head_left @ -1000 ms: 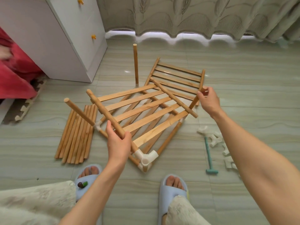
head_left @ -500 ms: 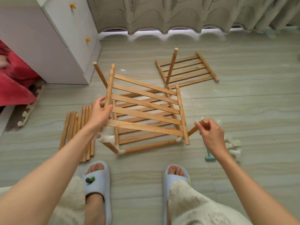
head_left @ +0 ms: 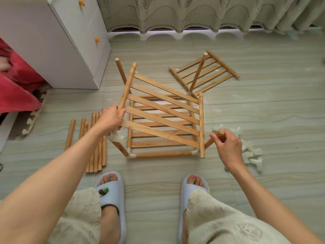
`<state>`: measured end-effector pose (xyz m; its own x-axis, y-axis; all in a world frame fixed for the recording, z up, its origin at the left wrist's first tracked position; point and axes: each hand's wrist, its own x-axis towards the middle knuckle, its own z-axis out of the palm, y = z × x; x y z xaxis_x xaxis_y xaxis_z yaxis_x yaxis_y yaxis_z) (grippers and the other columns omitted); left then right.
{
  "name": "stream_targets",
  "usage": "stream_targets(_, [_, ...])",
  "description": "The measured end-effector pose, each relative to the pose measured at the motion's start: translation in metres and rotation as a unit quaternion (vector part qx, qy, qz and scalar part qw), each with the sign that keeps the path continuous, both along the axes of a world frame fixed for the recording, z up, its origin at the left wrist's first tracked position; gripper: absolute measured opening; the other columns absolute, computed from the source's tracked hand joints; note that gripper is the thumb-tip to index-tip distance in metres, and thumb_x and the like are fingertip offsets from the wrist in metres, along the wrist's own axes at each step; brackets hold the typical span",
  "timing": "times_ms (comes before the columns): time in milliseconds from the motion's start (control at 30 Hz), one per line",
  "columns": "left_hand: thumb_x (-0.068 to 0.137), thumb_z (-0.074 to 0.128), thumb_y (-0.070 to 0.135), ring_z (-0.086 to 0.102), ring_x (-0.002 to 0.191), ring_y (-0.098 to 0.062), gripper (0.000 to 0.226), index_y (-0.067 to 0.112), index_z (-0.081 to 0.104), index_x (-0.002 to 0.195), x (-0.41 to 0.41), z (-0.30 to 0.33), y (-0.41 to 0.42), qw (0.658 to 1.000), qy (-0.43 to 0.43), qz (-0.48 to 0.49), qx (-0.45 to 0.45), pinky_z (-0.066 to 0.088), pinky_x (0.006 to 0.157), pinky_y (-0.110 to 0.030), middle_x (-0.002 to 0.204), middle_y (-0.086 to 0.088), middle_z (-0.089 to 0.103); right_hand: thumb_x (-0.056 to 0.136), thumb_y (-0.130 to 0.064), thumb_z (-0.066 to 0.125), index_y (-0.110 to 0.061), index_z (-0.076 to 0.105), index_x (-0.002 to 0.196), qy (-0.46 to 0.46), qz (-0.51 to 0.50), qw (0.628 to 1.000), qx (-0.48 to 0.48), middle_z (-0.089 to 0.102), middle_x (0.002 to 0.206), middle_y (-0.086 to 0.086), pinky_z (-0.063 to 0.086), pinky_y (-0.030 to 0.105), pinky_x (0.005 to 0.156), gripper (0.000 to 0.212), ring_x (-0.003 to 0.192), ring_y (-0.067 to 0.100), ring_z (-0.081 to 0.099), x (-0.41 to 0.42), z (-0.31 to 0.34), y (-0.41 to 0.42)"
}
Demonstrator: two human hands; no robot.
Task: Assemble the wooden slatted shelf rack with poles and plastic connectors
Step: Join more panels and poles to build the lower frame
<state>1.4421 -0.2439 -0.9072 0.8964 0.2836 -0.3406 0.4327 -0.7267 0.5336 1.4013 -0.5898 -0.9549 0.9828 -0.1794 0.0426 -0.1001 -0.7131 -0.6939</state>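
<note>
Right now the left hand [head_left: 110, 118] is gripping the side rail of the slatted shelf panel [head_left: 163, 113], held tilted above the lower frame on the floor [head_left: 263, 106], while the right hand [head_left: 226, 143] is pinching the corner pole [head_left: 213, 138]. Seating it well probably means levelling the panel and lining its rail ends up with the white plastic connector [head_left: 117, 137] before pressing.

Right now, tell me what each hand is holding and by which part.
Left hand grips the slatted panel by its left side rail, near the lower end. Right hand pinches the top end of the rack's front-right pole.
</note>
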Motion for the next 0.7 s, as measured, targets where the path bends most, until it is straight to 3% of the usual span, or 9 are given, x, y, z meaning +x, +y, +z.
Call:
stream_targets(333, [0.099,0.034,0.038,0.05,0.066,-0.02,0.034,0.009,0.05,0.107,-0.001,-0.008,0.015,0.996,0.0,0.073,-0.055,0.038,0.046,-0.027,0.075,-0.008,0.054,0.082,-0.024,0.068,-0.004,0.057,0.073,-0.005,-0.008,1.0,-0.01,0.058,0.069,0.009,0.041,0.036,0.065,0.025,0.068,0.027,0.053,0.0,0.0,0.004])
stream_targets(500, [0.099,0.033,0.038,0.05,0.065,-0.015,0.037,0.008,0.046,0.117,-0.001,-0.01,0.011,0.994,-0.007,0.084,-0.066,0.036,0.048,-0.025,0.081,-0.006,0.053,0.084,-0.025,0.067,-0.004,0.057,0.075,0.009,-0.017,1.0,-0.008,0.059,0.072,0.01,0.04,0.034,0.065,0.024,0.07,0.027,0.053,0.001,0.0,0.008])
stream_targets(600, [0.099,0.034,0.039,0.053,0.069,-0.017,0.04,0.008,0.041,0.124,0.0,-0.01,0.011,0.991,-0.01,0.096,-0.088,0.042,0.053,-0.028,0.087,-0.007,0.054,0.086,-0.026,0.064,-0.005,0.057,0.08,0.052,-0.019,0.998,-0.012,0.059,0.077,0.008,0.038,0.032,0.068,0.023,0.077,0.027,0.055,0.002,0.002,0.01])
stream_targets(700, [0.098,0.037,0.04,0.058,0.082,-0.021,0.045,0.008,0.039,0.13,-0.002,-0.01,0.016,0.987,-0.011,0.102,-0.122,0.05,0.073,-0.036,0.103,-0.011,0.057,0.087,-0.033,0.061,-0.005,0.061,0.102,0.142,-0.046,0.988,0.041,0.064,0.095,0.008,0.042,0.031,0.078,0.031,0.095,0.027,0.059,-0.002,0.0,0.01])
